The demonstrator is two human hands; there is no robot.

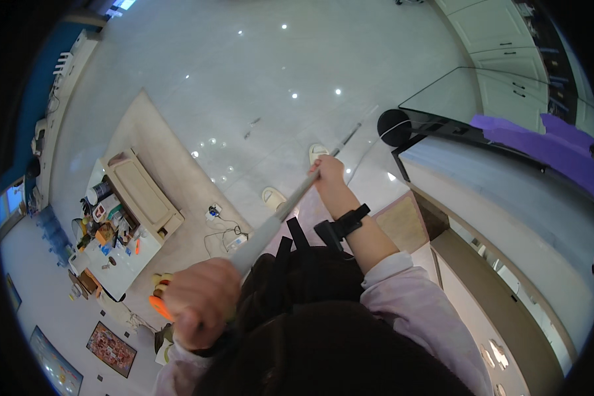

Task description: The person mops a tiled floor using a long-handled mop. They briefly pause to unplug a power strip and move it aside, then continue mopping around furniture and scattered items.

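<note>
We are holding a long, tapering grey pole [264, 237] that is slanting from the lower left toward the upper centre-right of the frame. Our left hand [208, 300], blurred at the lower left, is gripping its thick end in a closed fist. Our right hand [329, 170], at the centre, is clasping the narrower shaft with bent fingers, its forearm, wearing a black strapped band [342, 228], slanting up from the lower right.

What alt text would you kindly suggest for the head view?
A person's left hand and right hand grip a long grey pole slanting over a glossy pale floor. A cluttered white table and beige rug lie to the left.
</note>
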